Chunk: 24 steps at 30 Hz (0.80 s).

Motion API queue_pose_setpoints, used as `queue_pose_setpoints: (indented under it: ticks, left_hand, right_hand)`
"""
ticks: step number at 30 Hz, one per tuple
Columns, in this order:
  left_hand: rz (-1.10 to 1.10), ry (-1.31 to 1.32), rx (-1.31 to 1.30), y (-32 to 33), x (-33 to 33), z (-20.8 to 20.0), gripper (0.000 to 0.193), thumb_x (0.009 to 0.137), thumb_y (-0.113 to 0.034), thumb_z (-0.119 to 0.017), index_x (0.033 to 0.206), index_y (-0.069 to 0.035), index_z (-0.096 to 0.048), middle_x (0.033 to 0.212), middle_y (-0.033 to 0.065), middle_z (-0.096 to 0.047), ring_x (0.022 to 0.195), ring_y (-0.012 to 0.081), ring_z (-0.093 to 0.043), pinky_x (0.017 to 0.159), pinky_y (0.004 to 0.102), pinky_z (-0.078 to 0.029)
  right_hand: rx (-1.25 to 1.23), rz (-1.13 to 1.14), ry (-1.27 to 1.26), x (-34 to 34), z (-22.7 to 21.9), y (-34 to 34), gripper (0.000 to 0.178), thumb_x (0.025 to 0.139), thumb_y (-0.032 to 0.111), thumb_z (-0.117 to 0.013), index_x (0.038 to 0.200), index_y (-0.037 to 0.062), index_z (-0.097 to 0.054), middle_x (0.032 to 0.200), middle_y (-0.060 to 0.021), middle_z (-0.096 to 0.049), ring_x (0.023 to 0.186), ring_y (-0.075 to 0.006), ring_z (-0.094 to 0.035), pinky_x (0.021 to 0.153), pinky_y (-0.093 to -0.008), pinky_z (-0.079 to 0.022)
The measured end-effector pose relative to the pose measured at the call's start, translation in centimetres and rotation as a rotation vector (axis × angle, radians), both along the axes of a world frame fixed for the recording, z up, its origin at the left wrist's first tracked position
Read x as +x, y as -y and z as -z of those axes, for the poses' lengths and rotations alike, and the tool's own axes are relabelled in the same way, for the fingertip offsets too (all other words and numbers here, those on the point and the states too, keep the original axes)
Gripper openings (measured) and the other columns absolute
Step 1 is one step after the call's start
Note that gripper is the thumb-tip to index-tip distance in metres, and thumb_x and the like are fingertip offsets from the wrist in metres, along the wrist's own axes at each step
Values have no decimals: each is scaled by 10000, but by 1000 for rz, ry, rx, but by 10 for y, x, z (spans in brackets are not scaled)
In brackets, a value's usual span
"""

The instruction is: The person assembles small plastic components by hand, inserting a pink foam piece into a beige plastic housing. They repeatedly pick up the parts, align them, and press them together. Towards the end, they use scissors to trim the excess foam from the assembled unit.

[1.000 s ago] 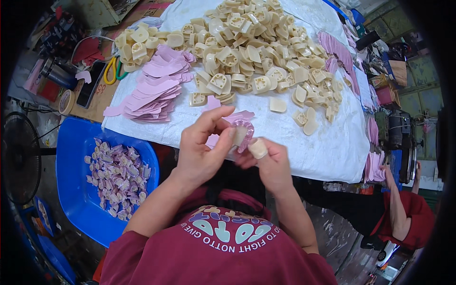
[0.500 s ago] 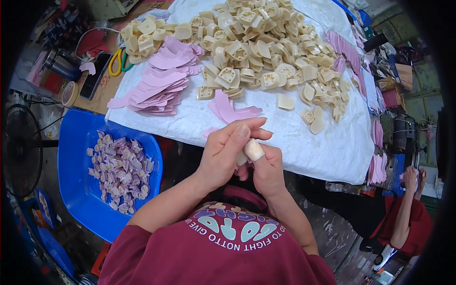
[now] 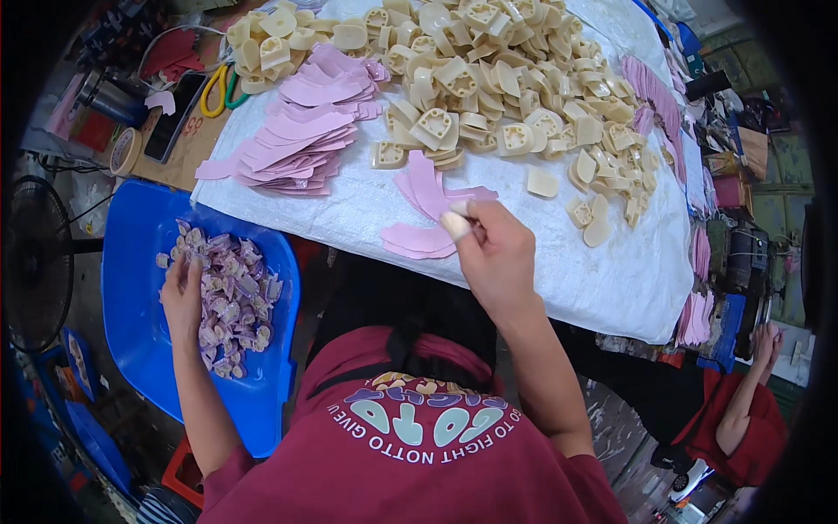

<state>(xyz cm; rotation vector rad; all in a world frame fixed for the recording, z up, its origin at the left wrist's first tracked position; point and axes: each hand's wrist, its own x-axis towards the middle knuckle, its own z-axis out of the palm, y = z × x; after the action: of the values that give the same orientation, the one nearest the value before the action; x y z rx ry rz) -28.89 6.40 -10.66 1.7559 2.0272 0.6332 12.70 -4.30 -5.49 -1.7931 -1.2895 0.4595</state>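
My left hand (image 3: 182, 301) is down in the blue plastic tub (image 3: 140, 306), over a heap of small beige pieces wrapped in pink (image 3: 231, 301). Its fingers are apart at the edge of the heap. On the table, my right hand (image 3: 499, 255) pinches at the lower end of a curved, flat pink piece (image 3: 425, 185), its thumb and forefinger close together. A whitish covering wraps the right thumb tip. Two or more similar pink pieces lie beside that hand, one lower left (image 3: 417, 241). A fanned stack of pink pieces (image 3: 292, 144) lies farther left.
A large pile of beige moulded heel-shaped pieces (image 3: 506, 79) covers the far part of the white-sheeted table (image 3: 611, 288). Scissors (image 3: 214, 92), a phone (image 3: 173, 118) and a tape roll (image 3: 126, 152) lie at the left. A fan (image 3: 39, 262) stands beyond the tub. A co-worker (image 3: 742, 410) is at the right.
My hands were together around a small beige piece in front of the table. The left has since moved down-left into the tub, and the right has gone forward to the loose pink pieces.
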Motion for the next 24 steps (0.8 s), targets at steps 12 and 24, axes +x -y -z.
queue_pose_setpoints:
  ticks: [12, 24]
  left_hand:
    - [671, 275, 530, 27, 168, -56, 335, 724, -67, -746, 1034, -21, -629, 1003, 140, -608, 923, 295, -576, 829, 381, -462]
    - [1145, 432, 369, 10, 252, -8, 328, 673, -2, -686, 995, -25, -626, 1133, 190, -541, 1091, 387, -515, 950, 467, -419]
  right_hand:
    - [-155, -73, 152, 17, 15, -12, 133, 752, 87, -696, 864, 24, -661, 808, -105, -610, 707, -259, -606, 629, -361, -491]
    - [63, 49, -879, 62, 20, 22, 79, 849, 21, -656, 903, -35, -668, 808, -23, -634, 680, -80, -560, 639, -228, -457]
